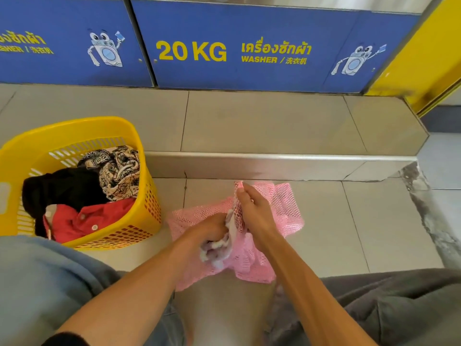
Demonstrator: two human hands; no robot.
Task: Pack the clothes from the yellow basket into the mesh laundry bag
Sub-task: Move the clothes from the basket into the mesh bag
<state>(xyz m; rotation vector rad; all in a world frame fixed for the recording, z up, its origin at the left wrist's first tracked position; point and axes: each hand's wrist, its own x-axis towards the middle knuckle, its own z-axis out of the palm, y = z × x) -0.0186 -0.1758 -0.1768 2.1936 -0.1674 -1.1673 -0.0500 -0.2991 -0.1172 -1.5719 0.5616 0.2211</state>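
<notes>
Where the tiled floor [262, 126] steps up toward the machines: pale grey-beige tiles, dark grout lines, a metal-edged step [274, 162] crossing the view from behind the basket to the right. Beyond it, blue washer panels [249, 46] with yellow lettering reading "20 KG" and "WASHER", plus cartoon washing-machine figures. At upper right, a yellow frame [434, 58]; below it, a worn, mottled strip of flooring [429, 216] running down the right edge.

On the lower floor level, left of centre, a yellow basket [74, 131] with slotted walls, standing upright. Inside: a patterned black-and-cream garment [117, 171] toward the back, a black garment [62, 188] draped over the left rim, a red buttoned shirt [87, 221] at the front.

Just right of the basket, spread on the tiles, a pink mesh laundry bag [287, 203], crumpled and partly bunched. Right hand [252, 211] pinching the bag's edge and lifting it, fingers closed on the mesh. Left hand [212, 228] closed around a pale, light-coloured garment [224, 248] at the bag's mouth, fingers curled into the cloth and partly under the mesh; how far inside the bag, hard to tell.

At the bottom of the view, knees in grey-blue and dark grey fabric either side of both bare forearms.
</notes>
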